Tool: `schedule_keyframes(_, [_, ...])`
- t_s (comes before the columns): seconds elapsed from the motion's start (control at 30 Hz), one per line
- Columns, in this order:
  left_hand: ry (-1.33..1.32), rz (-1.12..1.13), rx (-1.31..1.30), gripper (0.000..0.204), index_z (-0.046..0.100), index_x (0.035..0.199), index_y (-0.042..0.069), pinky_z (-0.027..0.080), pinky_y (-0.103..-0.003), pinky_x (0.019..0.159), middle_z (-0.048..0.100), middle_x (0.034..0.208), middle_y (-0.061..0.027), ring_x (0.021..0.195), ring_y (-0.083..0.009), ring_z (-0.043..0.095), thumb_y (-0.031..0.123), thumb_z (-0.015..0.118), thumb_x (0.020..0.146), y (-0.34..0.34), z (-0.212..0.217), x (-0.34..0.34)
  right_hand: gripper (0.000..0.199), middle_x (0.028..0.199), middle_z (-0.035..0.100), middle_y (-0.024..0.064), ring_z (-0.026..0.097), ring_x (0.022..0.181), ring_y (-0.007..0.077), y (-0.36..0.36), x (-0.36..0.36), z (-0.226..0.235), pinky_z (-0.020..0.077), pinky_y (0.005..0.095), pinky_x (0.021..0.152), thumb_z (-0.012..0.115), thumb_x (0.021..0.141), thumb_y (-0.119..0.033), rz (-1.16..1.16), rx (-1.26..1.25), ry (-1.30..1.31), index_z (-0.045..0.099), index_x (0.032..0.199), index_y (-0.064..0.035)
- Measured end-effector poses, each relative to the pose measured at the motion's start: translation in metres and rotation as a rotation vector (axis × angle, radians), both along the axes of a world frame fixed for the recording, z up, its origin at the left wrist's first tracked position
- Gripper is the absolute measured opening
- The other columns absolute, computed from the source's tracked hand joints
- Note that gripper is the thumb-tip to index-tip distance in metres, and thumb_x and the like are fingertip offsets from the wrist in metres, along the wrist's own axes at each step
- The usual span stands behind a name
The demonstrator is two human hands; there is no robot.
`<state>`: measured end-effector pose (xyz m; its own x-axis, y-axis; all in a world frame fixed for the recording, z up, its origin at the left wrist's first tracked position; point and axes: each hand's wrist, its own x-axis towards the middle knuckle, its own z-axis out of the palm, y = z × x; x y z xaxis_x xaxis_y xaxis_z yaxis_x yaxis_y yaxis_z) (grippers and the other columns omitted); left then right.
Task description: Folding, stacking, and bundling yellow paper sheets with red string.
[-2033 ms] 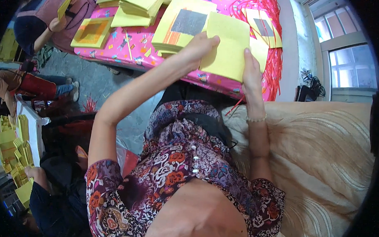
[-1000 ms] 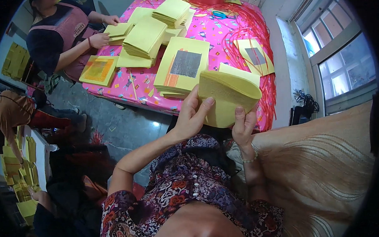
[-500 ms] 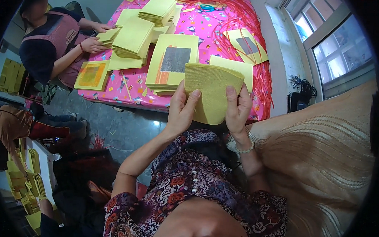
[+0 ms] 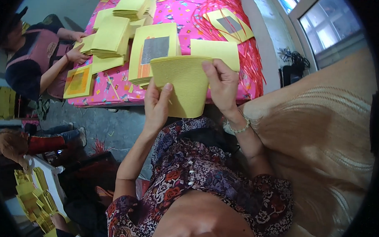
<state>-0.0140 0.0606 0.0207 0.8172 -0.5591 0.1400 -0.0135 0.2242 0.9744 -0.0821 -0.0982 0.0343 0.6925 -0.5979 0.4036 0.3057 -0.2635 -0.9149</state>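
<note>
Yellow, finely ribbed paper sheaf (image 4: 182, 87), bowed, top edge layered, held up in front of the floral top (image 4: 196, 171), at the near edge of the bench (image 4: 187, 16). Both hands grasping it: left hand (image 4: 158, 105) has thumb on the near face, fingers mostly hidden behind the left side; right hand (image 4: 222, 84) pinches the upper right corner, fingers bent. Opposite-side grip probably keeps the floppy layers together and the curve under control. Bench cover is pink, glossy, patterned. Thick flat stack with a dark rectangle (image 4: 137, 68) sits just beyond the sheaf, plain yellow sheet (image 4: 217, 52) behind the right hand; both look placed for easy reach. Thin, shiny red strips (image 4: 252, 62) tangle along the right edge, likely kept aside from the stacks. Co-worker (image 4: 35, 61) at left, hands on yellow paper.
</note>
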Motion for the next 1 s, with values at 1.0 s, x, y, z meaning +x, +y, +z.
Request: schedule_keyframes(1.0, [0.146,-0.062,-0.015,0.03,0.046,0.124,0.0,0.044,-0.029,0.09,0.059,0.116,-0.0096,0.104,-0.0141,0.057,0.009,0.044,0.096,-0.022,0.006,0.028,0.041,0.05,0.04,0.0032,0.034,0.05,0.0067,0.0,-0.022,-0.053,0.0309,0.0302,0.044,0.057,0.093,-0.029,0.157,0.006,0.318,0.055,0.068,0.0034])
